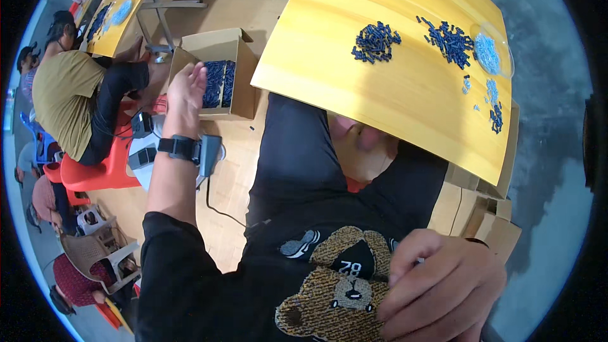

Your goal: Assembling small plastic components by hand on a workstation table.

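My left hand (188, 90) is raised at the near left edge of an open cardboard box (243, 82) on the floor. Its fingers are loosely bent and apart, and I see nothing in them. Inside the box lies a mass of small dark parts (214, 82). My right hand (446, 285) hangs close in front of my black shirt (209, 301), which has a bear on it. Its fingers curve loosely with gaps between them; the thumb is hidden, and no object shows. A dark band with a grey-blue device (208, 155) sits at my left wrist.
Ahead stands a yellow table (304, 44) with piles of small black parts (377, 42) and a clear dish of pale blue pieces (487, 54). To the left a person (69, 95) sits on a red stool (104, 168). A cable (215, 206) crosses the floor. Cardboard (497, 228) stands at right.
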Motion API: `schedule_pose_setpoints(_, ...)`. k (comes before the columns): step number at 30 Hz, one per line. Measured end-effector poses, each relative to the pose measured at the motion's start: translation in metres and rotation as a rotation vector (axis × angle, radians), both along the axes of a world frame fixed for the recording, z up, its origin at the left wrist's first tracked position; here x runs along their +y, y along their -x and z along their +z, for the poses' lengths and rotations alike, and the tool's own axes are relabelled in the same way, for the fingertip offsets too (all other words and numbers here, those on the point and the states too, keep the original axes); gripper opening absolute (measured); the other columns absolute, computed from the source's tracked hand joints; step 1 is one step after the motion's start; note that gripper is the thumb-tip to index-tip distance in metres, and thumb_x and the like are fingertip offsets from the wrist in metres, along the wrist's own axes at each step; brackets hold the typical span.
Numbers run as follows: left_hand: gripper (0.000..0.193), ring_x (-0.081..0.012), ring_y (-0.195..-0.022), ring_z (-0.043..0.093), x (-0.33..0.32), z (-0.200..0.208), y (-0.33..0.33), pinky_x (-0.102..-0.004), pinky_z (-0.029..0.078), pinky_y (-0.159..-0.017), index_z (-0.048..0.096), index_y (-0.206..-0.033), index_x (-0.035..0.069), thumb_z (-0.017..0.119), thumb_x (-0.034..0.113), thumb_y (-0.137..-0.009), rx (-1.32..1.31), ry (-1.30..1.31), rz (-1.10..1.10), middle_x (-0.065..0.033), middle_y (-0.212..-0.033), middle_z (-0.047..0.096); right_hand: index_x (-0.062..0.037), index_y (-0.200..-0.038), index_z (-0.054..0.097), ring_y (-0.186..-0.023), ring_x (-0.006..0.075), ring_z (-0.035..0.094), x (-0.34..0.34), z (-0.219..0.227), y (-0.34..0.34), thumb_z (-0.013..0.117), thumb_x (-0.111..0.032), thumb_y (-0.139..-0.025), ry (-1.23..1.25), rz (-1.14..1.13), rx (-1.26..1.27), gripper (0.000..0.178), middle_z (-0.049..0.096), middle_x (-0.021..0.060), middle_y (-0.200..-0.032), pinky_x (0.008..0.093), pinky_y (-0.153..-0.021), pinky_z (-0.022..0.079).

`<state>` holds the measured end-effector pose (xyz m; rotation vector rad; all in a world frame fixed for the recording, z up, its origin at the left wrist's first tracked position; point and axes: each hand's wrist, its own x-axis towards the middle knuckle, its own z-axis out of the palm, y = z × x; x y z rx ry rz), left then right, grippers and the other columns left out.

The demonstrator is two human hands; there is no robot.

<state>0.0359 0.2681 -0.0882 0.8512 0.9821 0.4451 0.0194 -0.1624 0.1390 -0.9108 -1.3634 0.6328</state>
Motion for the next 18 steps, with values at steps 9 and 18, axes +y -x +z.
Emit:
schedule_pose_setpoints(9,0.021,-0.0114,-0.072,0.060,-0.156,0.063,-0.046,-0.0201,0.049,-0.063,0.057,-0.107,-0.001,0.056,0.005,-0.087,-0.245,-0.302,-0.333,-0.0088,-0.091,0.065,0.0025,-0.088,0.061,-0.086,0.0267,0.057,0.021,-0.006,-0.001,0.035,-0.045,-0.092,0.091,0.133,-0.056,0.054,0.056,0.0129,-0.093,0.0459,-0.084,0.028)
schedule_pose_setpoints(18,0.018,-0.0122,-0.070,0.060,-0.242,0.051,-0.069,-0.0214,0.048,-0.063,0.060,-0.104,-0.001,0.057,0.005,-0.088,-0.417,-0.349,-0.601,-0.0093,-0.090,0.066,0.0005,-0.079,0.060,-0.070,0.0260,0.055,-0.006,-0.017,0.033,0.062,-0.051,-0.076,-0.361,-0.402,0.107,0.051,0.056,0.0087,-0.076,0.0433,-0.073,0.025)
